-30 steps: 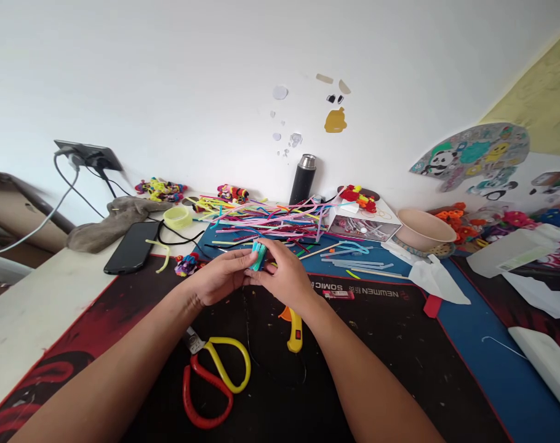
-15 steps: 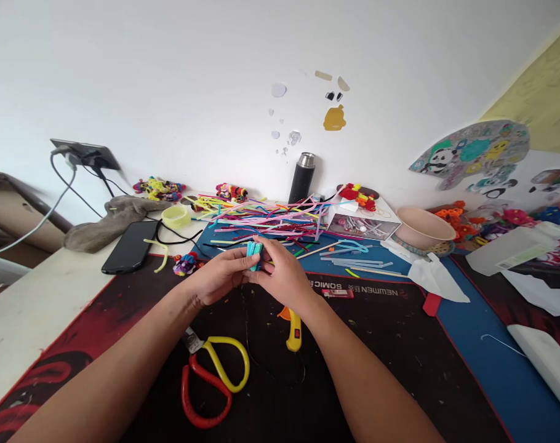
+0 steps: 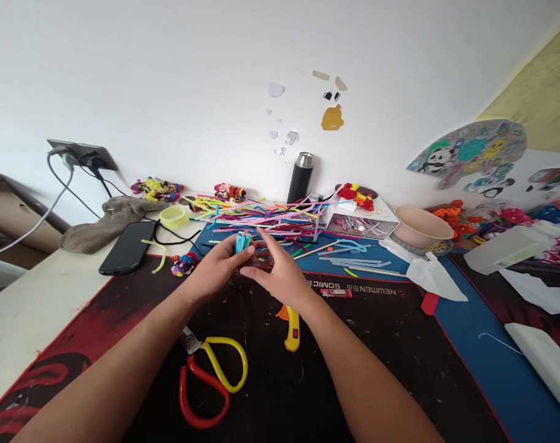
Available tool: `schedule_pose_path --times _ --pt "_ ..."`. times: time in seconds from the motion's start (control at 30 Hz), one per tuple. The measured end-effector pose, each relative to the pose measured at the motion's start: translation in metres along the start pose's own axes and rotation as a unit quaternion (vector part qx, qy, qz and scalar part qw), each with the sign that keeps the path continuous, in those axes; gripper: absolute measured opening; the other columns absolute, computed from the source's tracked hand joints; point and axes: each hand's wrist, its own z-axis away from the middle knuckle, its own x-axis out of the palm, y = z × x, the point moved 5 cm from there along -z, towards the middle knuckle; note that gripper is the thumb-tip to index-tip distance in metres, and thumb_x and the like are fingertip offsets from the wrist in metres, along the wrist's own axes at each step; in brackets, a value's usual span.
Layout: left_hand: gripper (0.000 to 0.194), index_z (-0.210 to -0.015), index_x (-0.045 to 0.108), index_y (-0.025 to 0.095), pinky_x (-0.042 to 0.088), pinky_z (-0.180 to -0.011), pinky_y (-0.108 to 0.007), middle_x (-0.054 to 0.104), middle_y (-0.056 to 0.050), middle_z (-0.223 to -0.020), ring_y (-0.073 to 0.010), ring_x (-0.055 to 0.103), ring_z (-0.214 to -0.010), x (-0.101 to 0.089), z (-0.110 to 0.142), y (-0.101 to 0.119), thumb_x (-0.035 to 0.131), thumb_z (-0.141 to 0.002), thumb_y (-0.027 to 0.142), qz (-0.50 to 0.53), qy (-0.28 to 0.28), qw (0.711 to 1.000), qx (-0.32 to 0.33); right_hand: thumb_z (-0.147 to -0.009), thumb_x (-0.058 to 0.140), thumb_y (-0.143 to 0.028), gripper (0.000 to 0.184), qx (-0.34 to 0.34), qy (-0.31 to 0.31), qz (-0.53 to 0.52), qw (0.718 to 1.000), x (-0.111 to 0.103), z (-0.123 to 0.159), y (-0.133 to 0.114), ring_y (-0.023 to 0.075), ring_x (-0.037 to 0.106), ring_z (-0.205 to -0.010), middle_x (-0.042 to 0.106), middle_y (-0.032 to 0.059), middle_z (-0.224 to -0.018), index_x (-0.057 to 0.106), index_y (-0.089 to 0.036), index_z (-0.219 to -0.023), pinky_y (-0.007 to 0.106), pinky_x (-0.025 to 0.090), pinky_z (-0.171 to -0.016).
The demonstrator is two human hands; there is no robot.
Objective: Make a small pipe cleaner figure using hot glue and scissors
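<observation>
Between the thumb and fingers of the left hand (image 3: 218, 264), a small, fuzzy, light-blue piece (image 3: 243, 242) is pinched, its body compact and ridged. Just beside it, the right hand (image 3: 284, 274) is spread, thumb apart from the forefinger; whether its farther fingertips touch the piece cannot be told. Below the left hand lie scissors (image 3: 194, 349) with metal blades and two smooth looped handles, one red, one yellow. Below the right hand rests a glossy yellow tool (image 3: 293, 329) with an orange trigger, on a dark, smooth mat (image 3: 363, 369) bearing specks of debris. Beyond both hands, thin fuzzy stems (image 3: 275, 218) of many colours form a loose heap. Left of the left hand are a lumpy, many-coloured fuzzy ornament (image 3: 184, 263) and, farther out, a flat black phone (image 3: 127, 249).
</observation>
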Motion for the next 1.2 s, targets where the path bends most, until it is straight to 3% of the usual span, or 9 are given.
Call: schedule_pose_path --times 0.17,0.33,0.4,0.63,0.83,0.93,1.07,1.2 --pt "0.028 -0.105 0.071 0.022 0.054 -0.088 -0.036 0.075 -0.003 -0.091 -0.0284 0.069 -0.093 0.003 0.004 0.01 0.075 -0.093 0.046 -0.18 0.023 0.98 0.078 -0.098 0.077 -0.05 0.061 0.07 0.035 -0.108 0.991 -0.001 -0.003 0.009 0.0253 0.077 -0.11 0.077 0.0118 -0.132 0.062 -0.025 -0.152 0.036 0.064 -0.088" --pt "0.025 -0.117 0.073 0.023 0.051 -0.107 -0.04 0.078 -0.01 -0.124 -0.0328 0.07 -0.117 0.018 0.01 0.008 0.065 -0.093 0.028 -0.233 -0.024 0.966 0.113 -0.099 0.076 -0.053 0.042 0.028 0.069 -0.005 0.997 -0.006 -0.001 0.0 0.0258 0.074 -0.114 0.078 0.0097 -0.128 0.074 -0.023 -0.129 0.037 0.059 -0.095" --pt "0.03 -0.118 0.073 0.023 0.051 -0.109 -0.041 0.078 -0.011 -0.128 -0.0335 0.07 -0.12 0.022 0.011 0.008 0.063 -0.091 0.023 -0.236 -0.044 0.964 0.115 -0.099 0.076 -0.055 0.04 -0.001 0.071 0.052 0.996 -0.006 0.0 -0.005 0.0269 0.073 -0.115 0.078 0.0097 -0.124 0.075 -0.023 -0.123 0.038 0.058 -0.096" --pt "0.019 -0.102 0.074 0.025 0.051 -0.109 -0.043 0.079 -0.009 -0.107 -0.0353 0.071 -0.112 0.023 0.011 0.004 0.065 -0.087 0.02 -0.252 -0.052 0.961 0.103 -0.105 0.065 -0.06 0.038 -0.014 0.079 0.144 0.986 -0.005 0.003 -0.005 0.0296 0.076 -0.112 0.081 0.0097 -0.119 0.075 -0.025 -0.115 0.04 0.056 -0.094" --pt "0.007 -0.084 0.068 0.026 0.055 -0.089 -0.041 0.075 -0.007 -0.088 -0.0328 0.069 -0.087 0.015 0.009 -0.005 0.072 -0.082 0.021 -0.275 -0.025 0.959 0.069 -0.106 0.061 -0.058 0.036 0.01 0.075 0.147 0.986 -0.005 0.003 -0.004 0.0242 0.073 -0.082 0.078 0.0043 -0.088 0.075 -0.025 -0.104 0.034 0.051 -0.075" --pt "0.007 -0.088 0.069 0.025 0.053 -0.089 -0.04 0.075 -0.006 -0.09 -0.0315 0.068 -0.088 0.017 0.01 -0.003 0.075 -0.085 0.027 -0.253 -0.043 0.965 0.058 -0.103 0.063 -0.061 0.038 0.031 0.09 0.111 0.989 -0.007 0.002 -0.002 0.0215 0.067 -0.071 0.071 0.0012 -0.077 0.071 -0.025 -0.095 0.032 0.046 -0.067" --pt "0.036 -0.113 0.068 0.022 0.051 -0.09 -0.036 0.074 -0.008 -0.116 -0.0298 0.067 -0.104 0.019 0.012 0.005 0.079 -0.091 0.048 -0.18 -0.052 0.98 0.069 -0.098 0.066 -0.066 0.044 0.071 0.139 -0.023 0.987 -0.012 0.0 0.003 0.019 0.062 -0.064 0.067 -0.0006 -0.071 0.065 -0.025 -0.085 0.03 0.045 -0.06" --pt "0.051 -0.118 0.06 0.022 0.045 -0.073 -0.031 0.066 -0.002 -0.095 -0.0215 0.059 -0.081 0.023 0.013 0.008 0.079 -0.09 0.06 -0.107 -0.015 0.992 0.068 -0.093 0.069 -0.075 0.052 0.115 0.146 -0.16 0.969 -0.009 -0.002 0.009 0.0152 0.051 -0.047 0.058 -0.0046 -0.058 0.06 -0.025 -0.081 0.028 0.039 -0.047"
